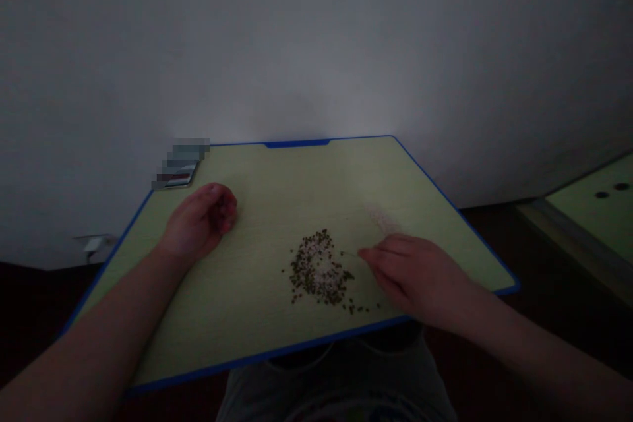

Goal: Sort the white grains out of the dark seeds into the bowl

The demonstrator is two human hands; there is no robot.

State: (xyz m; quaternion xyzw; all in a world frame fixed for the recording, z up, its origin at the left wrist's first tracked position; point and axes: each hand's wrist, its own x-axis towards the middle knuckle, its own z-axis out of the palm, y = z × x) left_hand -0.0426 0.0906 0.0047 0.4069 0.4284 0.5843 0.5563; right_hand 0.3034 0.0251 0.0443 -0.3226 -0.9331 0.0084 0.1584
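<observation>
A mixed pile of small dark green beans (pixel 301 270) and pale rice-like grains (pixel 324 270) lies on the pale tabletop (pixel 267 191). My right hand (pixel 413 270) is just right of it, thumb and fingertips pinched on a thin stick (pixel 350 253) that points left at the pile. A dark speck shows by the stick's tip. Beyond my right hand, a smaller patch of pale grains (pixel 382 216) is spread out. My left hand (pixel 205 214) rests on the left side of the tabletop, fingers curled in. The inside of that hand is dark, so its contents are hidden.
A phone-like flat device (pixel 180 175), partly blurred out, lies at the far left corner. Blue edging (pixel 297 144) runs round the table, which stands against a pale wall (pixel 306 46). Several loose beans (pixel 360 308) lie near the front edge. A plug (pixel 93 244) sits at the left wall.
</observation>
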